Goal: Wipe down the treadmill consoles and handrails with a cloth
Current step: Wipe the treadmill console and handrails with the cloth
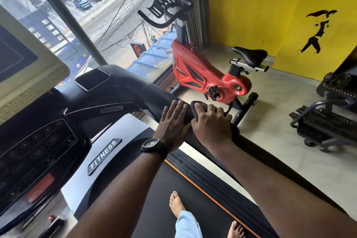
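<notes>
Black padded treadmill handrail (160, 96) is running diagonally, upper left to lower right. Right grip (211, 123) is curling round a dark cloth (192, 108) on it. Left grip (172, 121) is pressing flat just beside, fingers straight and together.

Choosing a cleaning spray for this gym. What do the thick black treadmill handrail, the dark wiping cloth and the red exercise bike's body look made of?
Thick black treadmill handrail: probably rubbery foam or matte plastic; dull, no glare.
Dark wiping cloth: soft fabric, bunching where gripped.
Red exercise bike's body: likely moulded plastic, semi-gloss, soft highlights.
</notes>
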Available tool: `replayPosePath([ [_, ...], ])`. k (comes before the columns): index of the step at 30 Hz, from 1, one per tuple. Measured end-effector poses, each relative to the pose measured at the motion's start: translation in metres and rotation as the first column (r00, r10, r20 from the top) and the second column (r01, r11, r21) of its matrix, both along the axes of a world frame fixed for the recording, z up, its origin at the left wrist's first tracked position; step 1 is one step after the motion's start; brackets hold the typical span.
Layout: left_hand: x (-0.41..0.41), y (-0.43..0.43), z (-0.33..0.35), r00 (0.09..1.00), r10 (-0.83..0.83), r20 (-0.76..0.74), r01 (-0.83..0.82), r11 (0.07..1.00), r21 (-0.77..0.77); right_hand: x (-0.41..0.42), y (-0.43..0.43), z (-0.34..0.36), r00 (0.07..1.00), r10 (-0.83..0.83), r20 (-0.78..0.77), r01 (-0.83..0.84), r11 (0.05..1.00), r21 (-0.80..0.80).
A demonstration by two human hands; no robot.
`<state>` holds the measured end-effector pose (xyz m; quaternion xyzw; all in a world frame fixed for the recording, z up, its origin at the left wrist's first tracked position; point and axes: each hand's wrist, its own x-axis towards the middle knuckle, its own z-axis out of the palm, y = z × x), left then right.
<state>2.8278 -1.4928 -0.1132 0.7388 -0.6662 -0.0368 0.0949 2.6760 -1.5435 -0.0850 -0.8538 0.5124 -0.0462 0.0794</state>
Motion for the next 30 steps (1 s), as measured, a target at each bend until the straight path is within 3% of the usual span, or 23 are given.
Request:
replayPosePath([
  [2, -0.001, 0.000, 0.001, 1.000, 0.001, 0.005, -0.001, 1.000, 0.007, -0.003, -0.014, -0.002, 0.998, 0.014, 0.064, -0.018, 0.998, 0.062],
  [5, -0.001, 0.000, 0.002, 1.000, -0.008, 0.000, 0.008, 1.000, -0.003, -0.003, -0.044, 0.003, 0.986, -0.119, 0.117, 0.075, 0.944, 0.320],
  [6, -0.001, 0.001, 0.003, 1.000, -0.008, -0.005, 0.008, 1.000, -0.007, -0.002, -0.043, 0.004, 0.985, -0.142, 0.100, 0.102, 0.940, 0.325],
  [8, -0.002, 0.000, 0.002, 1.000, -0.003, -0.011, 0.003, 1.000, -0.008, -0.001, -0.022, 0.002, 0.992, -0.116, 0.059, 0.105, 0.981, 0.161],
  [11, -0.004, 0.000, -0.001, 1.000, 0.007, -0.011, -0.007, 1.000, -0.017, -0.004, 0.009, -0.003, 1.000, 0.009, 0.015, -0.008, 1.000, -0.010],
  [13, -0.004, 0.000, -0.002, 1.000, 0.007, -0.016, -0.007, 1.000, -0.022, -0.005, -0.003, -0.003, 0.998, 0.030, 0.054, -0.032, 0.999, 0.024],
  [17, -0.005, -0.001, 0.000, 1.000, -0.011, 0.001, 0.011, 1.000, -0.012, -0.003, -0.034, 0.005, 0.983, -0.135, 0.125, 0.092, 0.948, 0.304],
  [19, -0.008, 0.000, -0.001, 1.000, -0.026, 0.015, 0.026, 1.000, 0.002, -0.001, -0.021, 0.007, 0.987, -0.148, 0.058, 0.131, 0.964, 0.232],
  [22, -0.009, 0.001, -0.004, 0.999, -0.026, 0.022, 0.026, 1.000, 0.007, -0.007, 0.002, 0.001, 0.999, -0.052, 0.004, 0.052, 0.998, 0.030],
  [24, -0.010, 0.001, -0.005, 0.999, -0.028, 0.025, 0.027, 1.000, 0.010, -0.014, -0.016, -0.001, 0.996, -0.024, 0.087, 0.013, 0.992, 0.123],
  [27, -0.010, 0.002, -0.003, 0.999, -0.043, 0.013, 0.043, 0.999, 0.012, -0.016, -0.049, 0.003, 0.985, -0.127, 0.118, 0.074, 0.924, 0.375],
  [29, -0.010, 0.003, -0.002, 0.999, -0.047, 0.021, 0.046, 0.999, 0.014, -0.015, -0.039, 0.002, 0.985, -0.161, 0.069, 0.131, 0.939, 0.317],
  [30, -0.010, 0.003, -0.003, 0.999, -0.048, 0.025, 0.048, 0.999, 0.021, -0.013, -0.024, 0.000, 0.988, -0.143, 0.052, 0.131, 0.973, 0.188],
])
